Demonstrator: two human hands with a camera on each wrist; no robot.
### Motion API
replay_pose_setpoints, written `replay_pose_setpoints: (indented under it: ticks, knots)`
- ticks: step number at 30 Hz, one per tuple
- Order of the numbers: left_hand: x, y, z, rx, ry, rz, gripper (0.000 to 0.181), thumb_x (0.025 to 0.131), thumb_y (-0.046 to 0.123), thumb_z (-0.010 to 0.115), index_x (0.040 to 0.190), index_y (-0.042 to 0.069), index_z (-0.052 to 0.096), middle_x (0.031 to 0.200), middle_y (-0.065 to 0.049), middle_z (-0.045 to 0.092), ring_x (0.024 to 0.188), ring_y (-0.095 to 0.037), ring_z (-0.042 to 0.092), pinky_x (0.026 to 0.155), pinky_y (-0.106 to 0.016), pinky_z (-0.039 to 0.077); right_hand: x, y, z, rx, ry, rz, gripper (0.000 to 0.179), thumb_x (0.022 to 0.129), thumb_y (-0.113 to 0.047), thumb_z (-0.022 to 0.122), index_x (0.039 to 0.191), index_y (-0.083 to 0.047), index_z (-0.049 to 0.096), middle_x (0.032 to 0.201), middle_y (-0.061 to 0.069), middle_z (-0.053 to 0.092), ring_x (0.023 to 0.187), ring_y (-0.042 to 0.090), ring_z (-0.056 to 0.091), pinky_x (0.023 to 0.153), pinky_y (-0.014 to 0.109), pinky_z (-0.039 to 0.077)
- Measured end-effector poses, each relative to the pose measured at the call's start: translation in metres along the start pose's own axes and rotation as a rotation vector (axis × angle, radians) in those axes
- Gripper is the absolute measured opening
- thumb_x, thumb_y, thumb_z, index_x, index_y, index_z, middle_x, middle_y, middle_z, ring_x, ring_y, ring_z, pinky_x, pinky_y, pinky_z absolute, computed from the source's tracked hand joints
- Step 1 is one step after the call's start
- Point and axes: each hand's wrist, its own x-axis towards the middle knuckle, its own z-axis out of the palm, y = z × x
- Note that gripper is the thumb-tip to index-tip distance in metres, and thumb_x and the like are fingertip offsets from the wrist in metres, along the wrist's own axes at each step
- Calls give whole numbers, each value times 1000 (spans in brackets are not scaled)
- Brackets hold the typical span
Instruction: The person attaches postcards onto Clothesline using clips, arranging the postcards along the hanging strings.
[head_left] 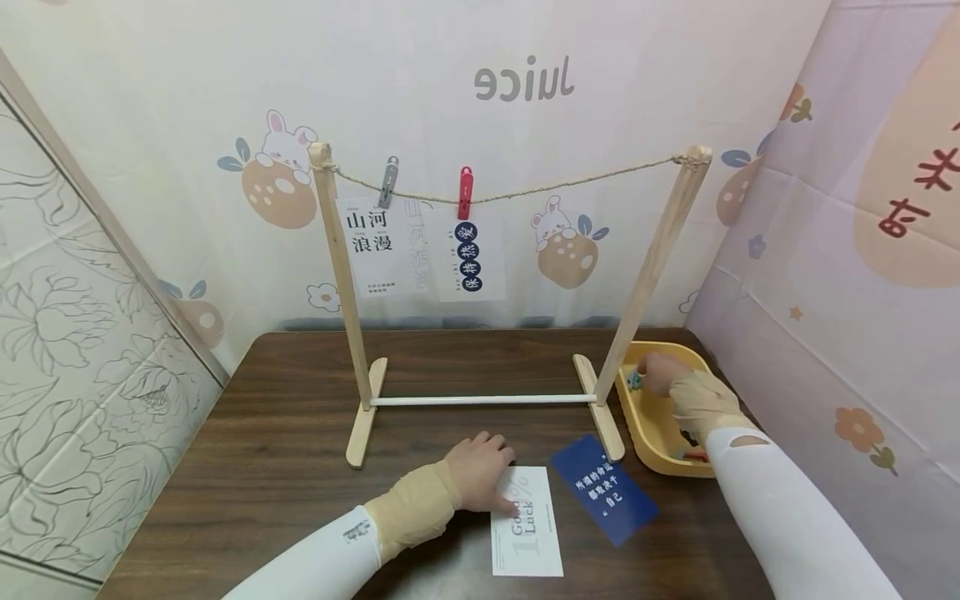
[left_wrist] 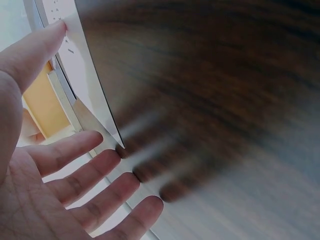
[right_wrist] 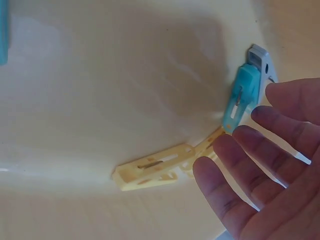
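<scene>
My left hand (head_left: 478,473) rests on the table with its fingers spread, its thumb on the edge of a white "Good Luck" card (head_left: 531,546). In the left wrist view that thumb touches the card's printed face. My right hand (head_left: 663,373) reaches into a yellow plastic basket (head_left: 647,446). Its fingers are extended, with thumb and index fingertips right beside a teal clothespin (right_wrist: 242,95) that leans on a grey clothespin (right_wrist: 258,56). Yellow clothespins (right_wrist: 150,168) lie near the other fingertips. A blue card (head_left: 611,508) with white writing lies between the white card and the basket.
A wooden stand (head_left: 345,287) with a white crossbar (head_left: 480,400) carries a sagging twine line (head_left: 558,186). A grey clothespin (head_left: 389,182) and a red clothespin (head_left: 466,193) hold printed cards on it. Curtains (head_left: 810,333) border the wooden table (head_left: 247,433).
</scene>
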Motion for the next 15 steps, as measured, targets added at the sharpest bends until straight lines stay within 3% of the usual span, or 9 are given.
replay_pose_setpoints:
  ticks: [7,10,15]
  knots:
    - [0,-3,-1,24,-9,-15,77,80,72,87,135,20,74,132,2,69,120,-18,63,98,-37,58,-4,1,1,35,12,-14,33,90,3,57,117,13,73,109,29,75,86,32,63,79,43,55]
    - [-1,-5,0,31,-6,-20,76,79,71,88,133,20,76,131,1,69,118,-18,64,97,-37,58,-5,1,0,40,8,-35,29,88,4,57,108,10,77,104,24,75,84,30,62,75,38,51]
    - [-1,-8,0,40,7,-16,67,78,68,90,125,21,80,122,3,70,111,-17,64,91,-37,59,-4,4,1,52,-3,-39,31,86,2,58,108,10,78,105,25,77,85,29,64,74,35,51]
